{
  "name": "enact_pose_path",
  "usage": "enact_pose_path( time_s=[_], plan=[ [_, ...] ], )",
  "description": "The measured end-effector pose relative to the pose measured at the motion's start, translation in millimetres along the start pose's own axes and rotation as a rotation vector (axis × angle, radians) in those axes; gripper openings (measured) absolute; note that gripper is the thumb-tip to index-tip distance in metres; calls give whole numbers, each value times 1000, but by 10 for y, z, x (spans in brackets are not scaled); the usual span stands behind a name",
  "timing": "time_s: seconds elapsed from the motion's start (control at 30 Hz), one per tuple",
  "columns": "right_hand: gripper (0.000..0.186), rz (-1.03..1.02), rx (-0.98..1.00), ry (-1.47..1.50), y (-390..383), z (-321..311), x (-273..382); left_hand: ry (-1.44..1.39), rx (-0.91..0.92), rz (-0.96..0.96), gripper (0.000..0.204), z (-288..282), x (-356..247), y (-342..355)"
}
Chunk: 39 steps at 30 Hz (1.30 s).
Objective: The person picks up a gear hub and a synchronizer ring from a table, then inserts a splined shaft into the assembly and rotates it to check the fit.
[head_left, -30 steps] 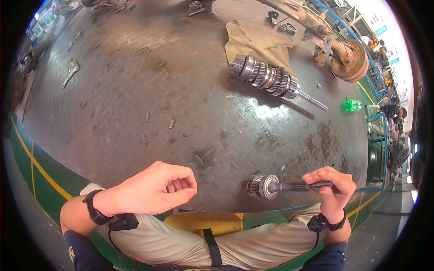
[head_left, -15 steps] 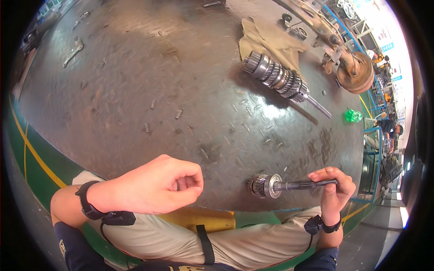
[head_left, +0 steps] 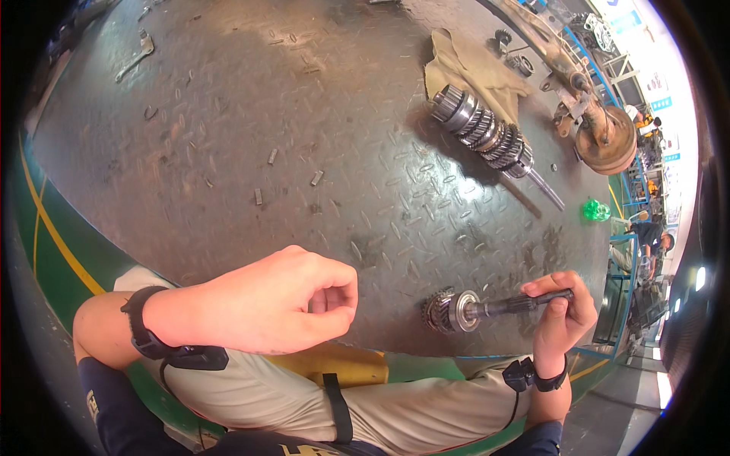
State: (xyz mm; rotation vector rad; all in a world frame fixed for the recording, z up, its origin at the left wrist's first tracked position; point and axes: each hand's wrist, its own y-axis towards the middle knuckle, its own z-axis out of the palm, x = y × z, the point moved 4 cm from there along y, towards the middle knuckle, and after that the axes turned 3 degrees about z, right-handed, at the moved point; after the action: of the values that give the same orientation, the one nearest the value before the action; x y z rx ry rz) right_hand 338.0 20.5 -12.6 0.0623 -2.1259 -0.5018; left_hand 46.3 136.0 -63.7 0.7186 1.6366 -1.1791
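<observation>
My right hand [head_left: 566,315] closes its thumb and fingers around the thin end of a gear shaft [head_left: 502,307]. That shaft lies slanted at the table's near edge, its helical gear and bearing end pointing left. My left hand [head_left: 304,300] hovers over the near edge, fingers curled and thumb pressed against the fingertips; whatever may be in the pinch is hidden. Farther off, a larger gear shaft assembly [head_left: 487,137] with several stacked gears rests partly beside a tan cloth [head_left: 471,72]. Three small metal rollers [head_left: 316,178] lie beyond my left hand.
The metal table [head_left: 190,228] has a raised tread pattern. At the far right stand a rusty axle with a drum [head_left: 606,140] and a green translucent object [head_left: 595,210]. A metal lever-like part [head_left: 137,57] lies far left. A person [head_left: 655,239] is in the right background.
My left hand has moved slightly right, still pinched. My right hand stays on the shaft, whose thin end is tilted up a little more. The whole view has shifted slightly.
</observation>
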Motion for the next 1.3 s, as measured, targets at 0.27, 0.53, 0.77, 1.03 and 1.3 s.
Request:
enact_pose_path(
  time_s=[0.27,0.53,0.77,1.03,1.3],
  plan=[
    [36,-27,1,-31,73,137,52,-15,-2,18,11,14,32,-20],
    [34,-41,-56,-165,82,189,76,-70,-10,-18,14,-5,30,-31],
    [33,-53,-37,-156,109,242,111,-94,9,-30,15,19,41,-24],
    [28,-37,-12,-213,105,321,194,-112,-1,-5,15,61,61,-21],
    [24,-38,13,-206,101,331,260,-127,21,-52,15,84,53,-4]
  ],
)
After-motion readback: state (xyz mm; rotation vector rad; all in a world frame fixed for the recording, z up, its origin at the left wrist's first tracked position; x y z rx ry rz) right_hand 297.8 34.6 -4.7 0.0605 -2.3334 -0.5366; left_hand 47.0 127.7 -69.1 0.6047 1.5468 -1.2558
